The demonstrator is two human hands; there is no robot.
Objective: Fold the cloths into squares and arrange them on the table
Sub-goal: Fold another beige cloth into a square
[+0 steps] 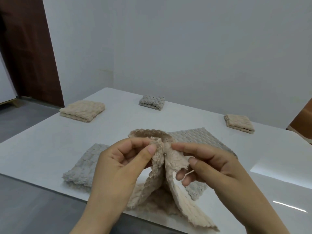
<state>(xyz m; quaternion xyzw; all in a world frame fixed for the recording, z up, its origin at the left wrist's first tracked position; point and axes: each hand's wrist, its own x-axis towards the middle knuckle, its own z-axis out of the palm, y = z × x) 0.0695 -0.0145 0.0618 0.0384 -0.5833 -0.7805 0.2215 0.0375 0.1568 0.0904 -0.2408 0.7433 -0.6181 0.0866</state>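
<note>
Beige cloth (157, 196) is in both hands, top lifted, bottom resting on the table (42, 149) at the near edge. Left hand (121, 161) pinches a top edge between thumb and forefinger. Right hand (207, 164) pinches the neighbouring edge the same way, its other fingers loosely curled. The hands are close together, almost touching, and both are clamped on the cloth.

Step, my read: sorting out edges on an unfolded cloth before the first fold. It's bunched, not square yet. Next move calls for sliding the hands apart along the top edge to find both corners, pulling it flat, laying it on bare table, then halving it. The fabric looks fluffy and floppy, so the edges will need careful matching.

Orientation: the cloth hangs like a tent, its ridge running from the pinch down and toward the person. That's the long axis right now. The top edge curls into a loop just beyond the fingertips. One lower corner appears to hang past the near table edge, below the right wrist.

Around it:
- Flat gray cloth (199, 137) lies just beyond and under the right hand, unfolded.
- Second gray cloth (82, 168) sits just outside the left hand and looks partly folded.
- Well beyond the hands, spaced apart: left beige square (82, 110), gray square (152, 102), right beige square (239, 123).

Judged: three done, three to go.
</note>
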